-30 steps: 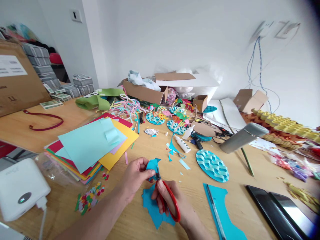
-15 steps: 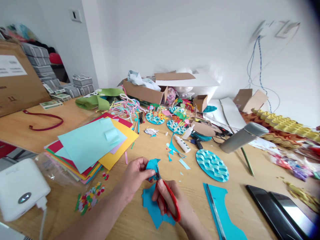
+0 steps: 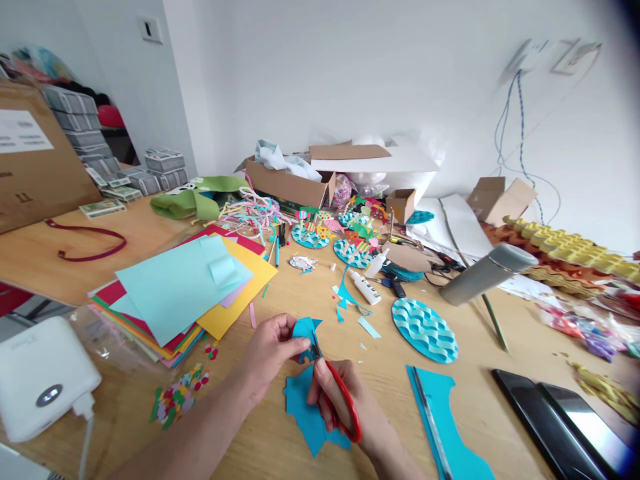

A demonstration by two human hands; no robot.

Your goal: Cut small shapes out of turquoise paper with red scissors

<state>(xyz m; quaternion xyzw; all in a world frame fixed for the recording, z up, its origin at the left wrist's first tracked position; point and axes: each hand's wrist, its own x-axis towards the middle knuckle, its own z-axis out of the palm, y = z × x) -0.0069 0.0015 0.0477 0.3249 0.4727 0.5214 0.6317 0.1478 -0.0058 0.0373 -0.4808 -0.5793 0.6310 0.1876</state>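
Between thumb and fingers, my left hand (image 3: pixel 274 343) pinches a small piece of blue paper (image 3: pixel 303 328). My right hand (image 3: pixel 340 393) grips red-handled scissors (image 3: pixel 353 412), whose blades lie against that piece. Under the right hand a larger jagged blue paper offcut (image 3: pixel 304 407) rests on the wooden table. Blue scraps (image 3: pixel 345 293) and a pale blue strip (image 3: pixel 369 327) are scattered beyond the hands. To the right sits a blue oval (image 3: pixel 424 330) covered with wavy light strips.
Coloured paper sheets (image 3: pixel 173 287) are stacked at left, near small paper bits (image 3: pixel 180 397) and a white power bank (image 3: pixel 47 380). At right are a grey tumbler (image 3: pixel 487 273), blue paper (image 3: pixel 440 413) under a thin metal strip, and black phones (image 3: pixel 540 427). White glue bottles (image 3: pixel 366 288) lie farther back.
The scissor blades and the blue piece have shifted very slightly against each other. Both hands stay in nearly the same place, and the rest of the table looks the same.
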